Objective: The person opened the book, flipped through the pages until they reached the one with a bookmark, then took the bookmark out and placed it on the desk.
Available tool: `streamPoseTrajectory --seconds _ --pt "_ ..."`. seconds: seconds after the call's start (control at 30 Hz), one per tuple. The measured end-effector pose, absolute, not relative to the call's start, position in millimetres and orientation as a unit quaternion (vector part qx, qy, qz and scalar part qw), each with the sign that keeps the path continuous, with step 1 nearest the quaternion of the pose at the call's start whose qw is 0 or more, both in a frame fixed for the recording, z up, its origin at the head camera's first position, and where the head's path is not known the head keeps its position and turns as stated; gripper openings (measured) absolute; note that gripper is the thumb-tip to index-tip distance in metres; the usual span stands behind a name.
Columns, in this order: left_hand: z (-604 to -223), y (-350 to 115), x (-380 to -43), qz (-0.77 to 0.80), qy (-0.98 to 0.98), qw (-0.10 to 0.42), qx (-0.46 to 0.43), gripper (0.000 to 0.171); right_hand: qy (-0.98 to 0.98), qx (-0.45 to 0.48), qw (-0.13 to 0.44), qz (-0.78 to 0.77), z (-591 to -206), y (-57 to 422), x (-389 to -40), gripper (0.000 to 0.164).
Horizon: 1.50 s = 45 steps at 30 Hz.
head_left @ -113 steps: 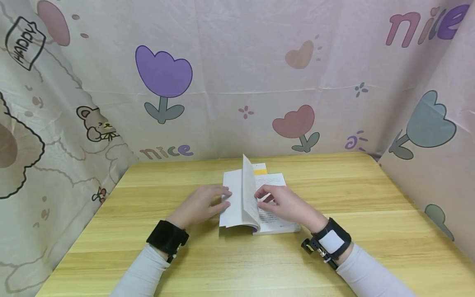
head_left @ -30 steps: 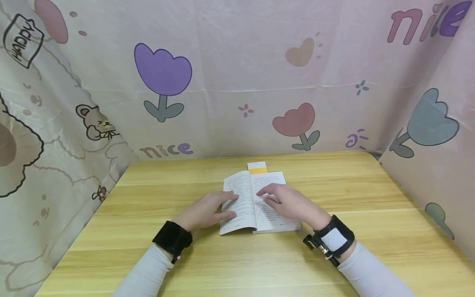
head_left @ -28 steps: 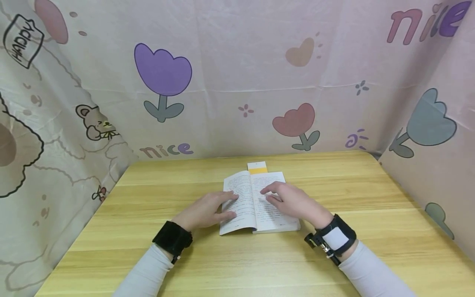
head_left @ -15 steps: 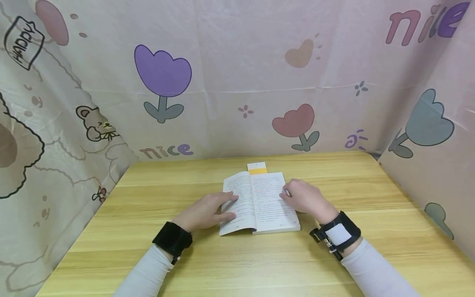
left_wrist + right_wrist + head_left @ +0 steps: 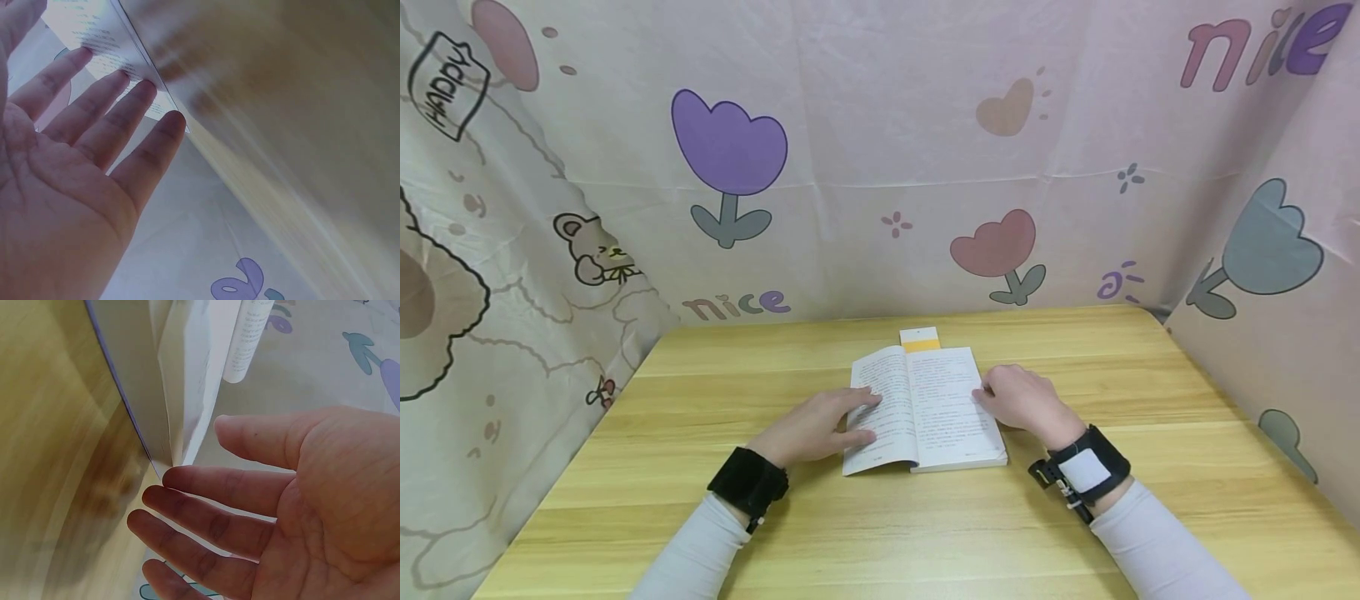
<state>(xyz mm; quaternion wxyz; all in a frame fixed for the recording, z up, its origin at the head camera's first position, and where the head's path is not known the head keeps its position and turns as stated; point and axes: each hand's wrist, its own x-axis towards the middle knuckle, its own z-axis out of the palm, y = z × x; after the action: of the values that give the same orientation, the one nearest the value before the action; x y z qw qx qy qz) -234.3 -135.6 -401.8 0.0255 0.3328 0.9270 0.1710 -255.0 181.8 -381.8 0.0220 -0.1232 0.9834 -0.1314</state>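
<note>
An open book with printed pages lies on the table, its left page curving up a little. My left hand rests on the left page, thumb and fingers spread; in the left wrist view its fingertips touch the sheet near the edge. By the book's right edge is my right hand. In the right wrist view its fingers are extended, with the index fingertip at the corner of the page block. The thumb stands apart from the index finger, and nothing is pinched between them.
A white card with a yellow band sticks out beyond the book's top edge; its rest is hidden. The wooden table meets a printed cloth at the back. Dark straps with small cameras sit on both wrists.
Earlier a standing leaf was between my hands; it now lies flat on the left under my left hand. My right hand has moved from the middle of the book to its right edge.
</note>
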Motion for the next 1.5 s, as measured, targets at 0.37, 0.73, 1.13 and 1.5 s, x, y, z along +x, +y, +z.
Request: streamPoseTrajectory --seconds 0.37,0.73,1.13,1.5 --pt "-402.1 -135.6 -234.6 0.167 0.925 0.02 0.34 0.064 0.982 -0.135 -0.003 -0.135 -378.4 184.0 -254.9 0.023" --pt "-402.4 -136.2 -233.9 0.167 0.925 0.019 0.342 0.063 0.979 -0.118 -0.061 -0.152 -378.1 183.2 -258.8 0.035" --pt "-401.4 -135.9 -233.8 0.162 0.925 0.023 0.343 0.063 0.978 -0.134 -0.06 -0.151 -383.8 183.1 -258.1 0.031" --pt "-400.1 -135.8 -233.4 0.171 0.923 0.027 0.343 0.064 0.959 -0.19 -0.087 -0.194 -377.0 179.8 -260.7 0.035"
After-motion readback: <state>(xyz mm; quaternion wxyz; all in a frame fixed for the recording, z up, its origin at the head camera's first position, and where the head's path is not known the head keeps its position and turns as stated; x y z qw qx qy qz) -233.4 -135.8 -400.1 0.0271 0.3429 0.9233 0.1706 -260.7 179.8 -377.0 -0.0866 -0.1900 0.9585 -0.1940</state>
